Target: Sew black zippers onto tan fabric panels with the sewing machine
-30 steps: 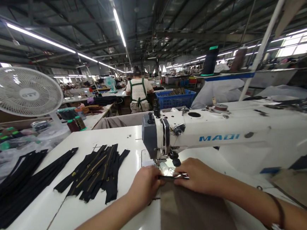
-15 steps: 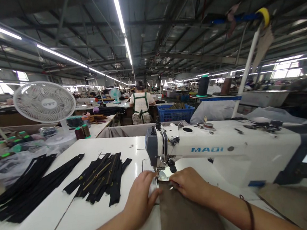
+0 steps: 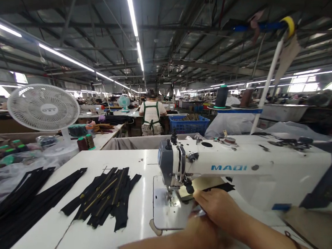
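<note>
While the white sewing machine (image 3: 237,166) stands across the white desk (image 3: 140,161), both hands work just in front of its needle end. The right hand (image 3: 219,209) lies knuckles-up just in front of the machine's arm, right of the presser foot (image 3: 174,196), its fingers curled down onto a small pale, shiny bit of material (image 3: 200,211) that peeks out under them; whether it pinches that piece or only presses on it cannot be told. The left hand (image 3: 203,235) sits nearer the camera than the right one, with its forearm crossing the lower edge of the view, and the right hand overlaps it, so how far its fingers are open and what they hold cannot be told.

Under the machine's arm, behind the right hand, lies a tan piece of fabric (image 3: 204,183) with a black zipper strip (image 3: 220,187) running along it toward the machine's column. The grey needle plate (image 3: 164,212) lies flat below the machine's head, just left of the hands.

Left of the machine's head, a loose heap of black zippers (image 3: 105,196) with brass teeth lies on the desk, and farther left a second, longer bundle of black zippers (image 3: 18,208) stretches toward the desk's near corner. Beyond that bundle a white fan (image 3: 43,108) stands with thread spools (image 3: 85,142) beside it. Behind the machine sits a blue basket (image 3: 189,123), and next to it a person (image 3: 152,114) in a green-strapped apron with their back turned.
</note>
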